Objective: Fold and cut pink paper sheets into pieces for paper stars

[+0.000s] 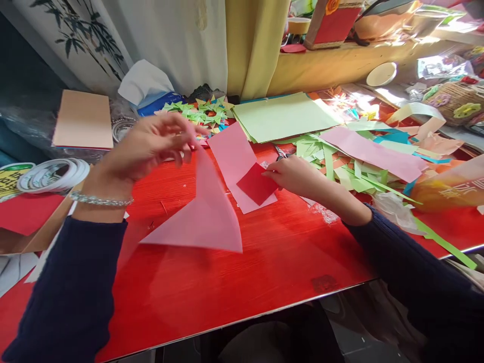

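One pink sheet [212,222] hangs over a red table [272,282], its top pinched by the left hand [157,143]; beyond, the right hand [293,174] pinches a red square [257,184] overlapping a pink rectangle [234,156]; pale-green sheets [287,117] lie farther back.

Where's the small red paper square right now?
In the head view, the red paper square is just right of centre, pinched by its right corner in the right hand, over the near end of the flat pink paper rectangle.

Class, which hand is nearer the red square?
Right: the right hand holds the red square by one corner; the left hand is left of it, holding pink paper.
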{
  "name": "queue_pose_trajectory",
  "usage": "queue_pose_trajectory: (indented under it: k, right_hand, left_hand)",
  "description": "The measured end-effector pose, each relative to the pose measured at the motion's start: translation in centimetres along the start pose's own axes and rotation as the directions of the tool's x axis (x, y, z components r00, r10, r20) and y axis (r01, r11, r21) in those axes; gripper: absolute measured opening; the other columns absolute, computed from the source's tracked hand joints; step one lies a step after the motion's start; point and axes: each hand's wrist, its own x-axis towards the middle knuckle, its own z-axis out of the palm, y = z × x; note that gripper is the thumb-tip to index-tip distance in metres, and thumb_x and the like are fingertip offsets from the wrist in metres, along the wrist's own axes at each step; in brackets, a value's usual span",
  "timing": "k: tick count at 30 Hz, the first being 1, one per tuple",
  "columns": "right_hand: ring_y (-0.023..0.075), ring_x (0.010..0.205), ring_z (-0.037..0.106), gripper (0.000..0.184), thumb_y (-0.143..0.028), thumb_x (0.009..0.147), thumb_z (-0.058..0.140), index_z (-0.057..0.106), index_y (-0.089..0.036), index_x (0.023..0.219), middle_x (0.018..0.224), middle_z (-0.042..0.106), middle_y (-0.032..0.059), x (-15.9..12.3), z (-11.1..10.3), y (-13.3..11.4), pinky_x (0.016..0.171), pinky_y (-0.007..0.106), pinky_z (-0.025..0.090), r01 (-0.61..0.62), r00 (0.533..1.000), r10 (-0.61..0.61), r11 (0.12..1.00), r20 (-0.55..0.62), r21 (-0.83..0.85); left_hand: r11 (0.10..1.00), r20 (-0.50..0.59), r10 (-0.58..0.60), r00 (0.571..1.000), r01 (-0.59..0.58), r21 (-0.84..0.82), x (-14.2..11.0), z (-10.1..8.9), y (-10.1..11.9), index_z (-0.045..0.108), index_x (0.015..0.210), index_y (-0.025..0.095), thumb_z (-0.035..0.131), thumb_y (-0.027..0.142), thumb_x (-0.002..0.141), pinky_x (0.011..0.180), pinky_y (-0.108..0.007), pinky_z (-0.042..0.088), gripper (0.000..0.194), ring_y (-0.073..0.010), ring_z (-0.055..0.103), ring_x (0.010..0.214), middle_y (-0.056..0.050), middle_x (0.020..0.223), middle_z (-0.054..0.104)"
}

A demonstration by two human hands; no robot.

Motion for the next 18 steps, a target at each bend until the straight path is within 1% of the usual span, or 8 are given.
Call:
queue_pose_trajectory:
  k: [2,3,5,7,10,13,15,18]
  right_hand:
    - [0.0193,0.060,0.055,0.033,-0.026,0.092,0.044,0.066,-0.017,0.070,0.067,0.063,0.0093,0.0,0.1,0.1,0.052,0.030,0.026,-0.038,0.999,0.036,0.997,-0.036,-0.072]
    - [0.0194,0.060,0.054,0.032,-0.026,0.092,0.043,0.066,-0.016,0.072,0.069,0.063,0.0098,0.0,0.0,0.1,0.051,0.030,0.024,-0.058,0.997,0.054,0.995,-0.050,-0.083]
    - [0.0188,0.060,0.053,0.034,-0.027,0.093,0.041,0.067,-0.016,0.074,0.068,0.062,0.0093,-0.1,-0.1,0.1,0.051,0.030,0.022,-0.091,0.992,0.081,0.990,-0.093,-0.108]
    - [0.0175,0.059,0.051,0.034,-0.029,0.093,0.039,0.067,-0.017,0.078,0.068,0.061,0.0080,-0.2,-0.3,0.0,0.051,0.029,0.021,-0.117,0.980,0.099,0.988,-0.173,-0.098]
    - [0.0147,0.055,0.047,0.035,-0.031,0.093,0.038,0.066,-0.018,0.076,0.062,0.058,0.0056,-0.4,-0.6,0.0,0.051,0.029,0.019,-0.130,0.946,0.116,0.991,-0.303,-0.027]
    - [0.0128,0.051,0.042,0.035,-0.031,0.093,0.039,0.063,-0.018,0.071,0.056,0.052,0.0029,-0.4,-0.7,0.1,0.051,0.029,0.018,-0.114,0.906,0.120,0.993,-0.407,0.037]
    - [0.0119,0.050,0.039,0.034,-0.030,0.093,0.040,0.061,-0.018,0.070,0.054,0.049,0.0015,-0.4,-0.8,0.1,0.052,0.029,0.019,-0.098,0.882,0.122,0.992,-0.456,0.077]
    - [0.0108,0.048,0.035,0.034,-0.029,0.093,0.041,0.056,-0.018,0.065,0.051,0.045,0.0001,-0.3,-0.9,0.2,0.053,0.029,0.020,-0.097,0.869,0.150,0.986,-0.472,0.134]
  left_hand:
    - [0.958,-0.156,0.185,0.970,-0.213,-0.189,-0.3,-0.6,0.7,0.058,0.078,0.017,0.056,0.025,0.087,0.066,-0.023,0.051,0.012,-0.0106,0.063,0.078,0.000,0.110,0.065]
    - [0.915,-0.210,0.253,0.944,-0.304,-0.264,-0.3,-0.9,0.7,0.056,0.074,0.017,0.054,0.024,0.086,0.069,-0.025,0.054,0.014,-0.0133,0.064,0.083,0.001,0.100,0.066]
    - [0.847,-0.272,0.319,0.908,-0.402,-0.349,-0.2,-1.6,0.3,0.051,0.060,0.018,0.050,0.028,0.087,0.064,-0.026,0.055,0.029,-0.0158,0.065,0.078,0.000,0.070,0.059]
    - [0.842,-0.285,0.313,0.906,-0.404,-0.358,0.0,-2.4,-0.5,0.039,0.048,0.019,0.041,0.036,0.091,0.051,-0.025,0.051,0.046,-0.0144,0.059,0.060,-0.001,0.051,0.043]
    - [0.837,-0.343,0.334,0.878,-0.443,-0.319,0.3,-3.6,-1.9,0.025,0.043,0.022,0.034,0.045,0.091,0.035,-0.024,0.036,0.054,-0.0115,0.038,0.037,0.002,0.039,0.021]
    - [0.820,-0.384,0.343,0.857,-0.472,-0.322,0.5,-4.6,-2.8,0.021,0.044,0.022,0.034,0.065,0.087,0.041,-0.026,0.036,0.061,-0.0119,0.028,0.036,0.003,0.039,0.008]
    - [0.827,-0.403,0.331,0.853,-0.468,-0.312,0.7,-5.2,-3.1,0.021,0.046,0.022,0.021,0.080,0.081,0.049,-0.028,0.038,0.067,-0.0126,0.031,0.041,0.002,0.042,0.009]
    - [0.806,-0.468,0.372,0.801,-0.529,-0.264,0.9,-5.9,-3.4,0.024,0.049,0.022,0.003,0.083,0.078,0.054,-0.028,0.037,0.071,-0.0133,0.036,0.047,0.001,0.047,0.011]
